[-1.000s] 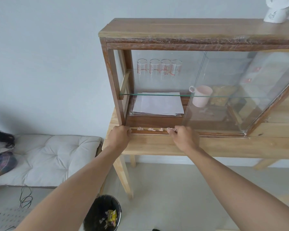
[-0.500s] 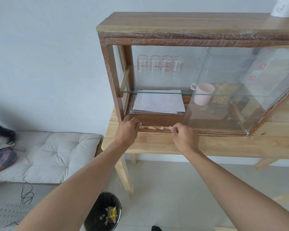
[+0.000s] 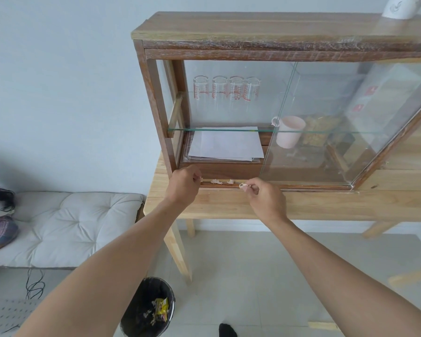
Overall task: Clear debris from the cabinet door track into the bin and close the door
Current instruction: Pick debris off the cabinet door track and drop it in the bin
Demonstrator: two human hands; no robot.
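While a white cushion point(image 3: 66, 224) lies low at my far left, my left hand point(image 3: 182, 188) is curled at the left end of the cabinet door track point(image 3: 229, 184), fingers pinched on a pale crumb of debris point(image 3: 201, 179) just beside the cabinet point(image 3: 253, 32) post. Below, on the floor between my forearms, stands the black bin point(image 3: 131, 319), a yellow wrapper point(image 3: 161, 310) and some scraps already inside. Further along the track lie two more small pale clumps point(image 3: 216, 181), loose and untouched between my hands. My right hand point(image 3: 265, 200) is closed at the thumb and forefinger on another bit at the track's front edge, near the edge of the glass door point(image 3: 338, 122). That door stands slid to the right, leaving the left half open, with papers point(image 3: 225, 144) on the bottom shelf. Behind the glass sits a pink mug point(image 3: 291, 131).
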